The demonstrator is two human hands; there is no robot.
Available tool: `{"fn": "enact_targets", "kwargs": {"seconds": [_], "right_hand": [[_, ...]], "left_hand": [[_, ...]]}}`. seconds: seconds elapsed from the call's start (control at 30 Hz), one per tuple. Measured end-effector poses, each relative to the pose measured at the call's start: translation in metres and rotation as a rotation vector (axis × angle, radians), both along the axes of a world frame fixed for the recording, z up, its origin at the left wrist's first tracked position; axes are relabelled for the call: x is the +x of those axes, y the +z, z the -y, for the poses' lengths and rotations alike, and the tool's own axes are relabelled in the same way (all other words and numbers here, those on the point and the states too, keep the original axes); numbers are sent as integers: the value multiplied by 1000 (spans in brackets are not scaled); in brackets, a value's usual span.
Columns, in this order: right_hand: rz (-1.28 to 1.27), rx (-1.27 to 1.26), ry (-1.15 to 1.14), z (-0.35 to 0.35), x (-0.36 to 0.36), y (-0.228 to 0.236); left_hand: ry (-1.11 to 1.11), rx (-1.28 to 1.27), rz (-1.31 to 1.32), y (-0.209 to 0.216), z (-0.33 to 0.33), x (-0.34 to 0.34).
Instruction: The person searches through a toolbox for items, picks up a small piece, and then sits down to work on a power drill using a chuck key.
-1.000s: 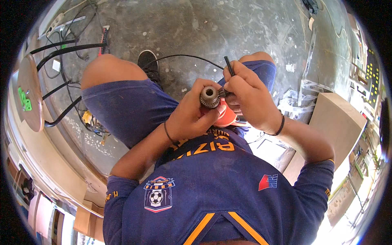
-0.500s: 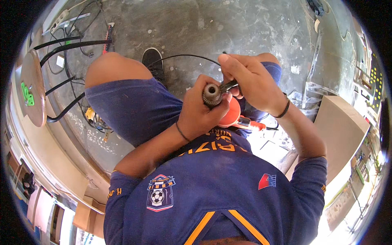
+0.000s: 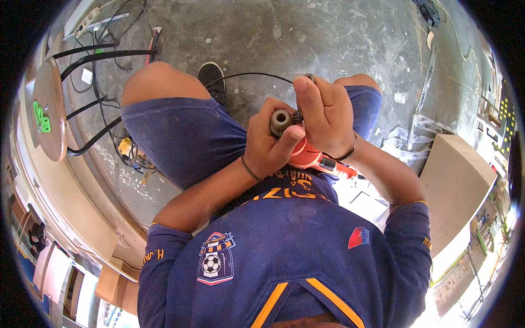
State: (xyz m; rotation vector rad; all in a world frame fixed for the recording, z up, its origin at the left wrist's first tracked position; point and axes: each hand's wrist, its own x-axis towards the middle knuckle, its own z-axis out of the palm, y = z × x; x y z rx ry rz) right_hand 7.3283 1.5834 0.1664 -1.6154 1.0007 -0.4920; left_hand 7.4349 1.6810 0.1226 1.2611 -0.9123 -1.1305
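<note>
A red corded drill (image 3: 304,157) rests in my lap, its chuck (image 3: 281,122) turned up toward me with no bit in the round opening. My left hand (image 3: 261,143) is wrapped around the chuck, its thumb lying along the near side. In my right hand (image 3: 329,112) is a chuck key (image 3: 297,117), mostly hidden by the fingers. Its toothed end sits against the chuck's right side, and a dark tip of its handle shows above my fingers.
A round-topped stool (image 3: 50,109) with black legs stands at left, a green object (image 3: 41,116) on its seat. Cables (image 3: 94,104) and a power strip (image 3: 87,21) lie by it. A wooden box (image 3: 456,177) and crumpled clear plastic (image 3: 407,145) are at right.
My right hand has turned and moved down and left, closer to the chuck, with the chuck key in it. My left hand still grips the chuck, its thumb shifted slightly.
</note>
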Motion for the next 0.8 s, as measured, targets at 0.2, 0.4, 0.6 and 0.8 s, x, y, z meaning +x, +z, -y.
{"fn": "enact_targets", "kwargs": {"seconds": [0.2,0.4,0.6,0.8], "right_hand": [[174,-298,142,7,-5,-14],[353,-478,328,23,0,-26],[492,-559,413,30,8,-38],[549,-653,495,33,8,-29]], "left_hand": [[8,29,-40,-3,0,-1],[3,9,-68,-11,-3,2],[-190,-34,-84,6,2,7],[-317,20,26,7,5,15]]}}
